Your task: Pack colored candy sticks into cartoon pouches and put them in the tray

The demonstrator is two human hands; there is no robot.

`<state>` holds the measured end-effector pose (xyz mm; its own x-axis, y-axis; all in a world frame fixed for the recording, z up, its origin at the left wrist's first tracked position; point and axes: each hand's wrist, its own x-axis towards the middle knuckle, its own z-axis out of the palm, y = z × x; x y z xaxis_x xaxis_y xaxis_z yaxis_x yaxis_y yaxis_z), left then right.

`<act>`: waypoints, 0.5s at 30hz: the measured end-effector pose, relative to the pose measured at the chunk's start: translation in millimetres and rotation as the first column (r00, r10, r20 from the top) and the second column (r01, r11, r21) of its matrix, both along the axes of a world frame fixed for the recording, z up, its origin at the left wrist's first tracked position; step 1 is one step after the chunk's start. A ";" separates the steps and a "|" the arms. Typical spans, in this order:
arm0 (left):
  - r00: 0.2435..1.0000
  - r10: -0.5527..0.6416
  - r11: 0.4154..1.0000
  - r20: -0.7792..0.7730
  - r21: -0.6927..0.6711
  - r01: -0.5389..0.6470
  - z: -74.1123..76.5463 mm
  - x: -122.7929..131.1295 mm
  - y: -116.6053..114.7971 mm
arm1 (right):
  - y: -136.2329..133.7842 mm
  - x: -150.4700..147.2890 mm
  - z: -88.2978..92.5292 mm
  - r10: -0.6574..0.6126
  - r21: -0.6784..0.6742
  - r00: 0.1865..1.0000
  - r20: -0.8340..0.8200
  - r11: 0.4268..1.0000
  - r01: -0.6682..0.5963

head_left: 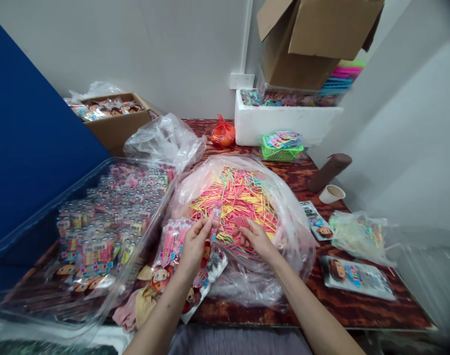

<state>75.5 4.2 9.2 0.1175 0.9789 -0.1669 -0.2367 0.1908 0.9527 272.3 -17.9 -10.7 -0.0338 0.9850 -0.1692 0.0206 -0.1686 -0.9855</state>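
My left hand (196, 240) pinches a small clear plastic packet (216, 215) with printing on it, held upright. Between the fingers of my right hand (257, 239) is a small bunch of pink sticks (241, 223). Both hands are over the near part of a large clear plastic bag (297, 224), which lies open and full of thin pink, yellow and green sticks (234, 195). Beneath my left wrist lie printed pouches (169, 249) with a cartoon face, some showing pink sticks inside. My fingers partly hide what they grip.
On the left, a clear plastic tub (151, 231) holds many filled packets. Behind are a cardboard box (116, 128), a red bag (223, 133), a green basket (282, 153) and a white foam box (284, 121). A paper cup (332, 194) and brown bottle (329, 172) stand right.
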 end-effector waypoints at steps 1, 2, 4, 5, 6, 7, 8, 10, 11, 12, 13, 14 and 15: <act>1.000 0.010 1.000 0.014 -0.021 -0.010 -1.8 -1.2 -3.7 | 0.6 0.8 -0.9 -0.012 0.012 1.000 0.015 1.000 0.011; 1.000 0.019 0.999 0.022 -0.038 -0.018 -3.0 -2.3 -6.7 | 1.4 1.7 -1.9 -0.024 0.023 0.999 0.034 0.999 0.023; 0.999 0.031 0.998 0.021 -0.059 -0.029 -4.0 -4.2 -10.5 | 2.8 3.9 -3.9 -0.063 0.058 0.990 0.127 0.997 0.056; 0.999 0.034 0.997 0.017 -0.064 -0.032 -3.9 -4.8 -11.4 | 3.5 5.1 -4.7 -0.091 0.090 0.974 0.210 0.993 0.073; 0.999 0.036 0.997 0.012 -0.069 -0.035 -3.3 -5.1 -11.7 | 4.1 6.3 -5.1 -0.119 0.129 0.944 0.308 0.988 0.083; 0.999 0.035 0.997 0.005 -0.074 -0.035 -2.5 -5.1 -11.6 | 4.6 7.4 -5.2 -0.149 0.169 0.901 0.407 0.982 0.086; 0.999 0.032 0.996 -0.002 -0.079 -0.032 -1.5 -4.8 -11.3 | 5.1 8.5 -5.0 -0.178 0.205 0.851 0.495 0.975 0.085; 1.000 0.024 0.996 -0.016 -0.089 -0.026 0.5 -3.6 -10.3 | 6.2 10.2 -3.8 -0.210 0.239 0.764 0.610 0.968 0.075; 1.000 0.020 0.996 -0.021 -0.091 -0.022 1.2 -3.0 -9.8 | 6.9 11.0 -3.2 -0.218 0.243 0.740 0.637 0.967 0.076; 1.000 0.017 0.996 -0.023 -0.090 -0.019 1.7 -2.6 -9.3 | 7.9 11.9 -2.9 -0.224 0.244 0.728 0.648 0.966 0.079; 1.000 0.015 0.996 -0.025 -0.087 -0.017 1.8 -2.5 -8.8 | 9.0 12.8 -3.0 -0.229 0.246 0.730 0.644 0.965 0.086; 1.000 0.015 0.996 -0.027 -0.084 -0.017 1.5 -2.8 -8.3 | 10.4 13.8 -3.6 -0.234 0.247 0.744 0.626 0.964 0.095; 0.999 0.018 0.997 -0.029 -0.080 -0.020 0.9 -3.5 -7.7 | 11.9 14.8 -4.6 -0.234 0.246 0.771 0.593 0.964 0.103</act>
<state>72.0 -3.4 10.1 0.0935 0.9642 -0.2481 -0.2141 0.2629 0.9408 287.2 -6.0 -15.3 0.1821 0.9789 0.0924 0.6181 -0.0408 -0.7851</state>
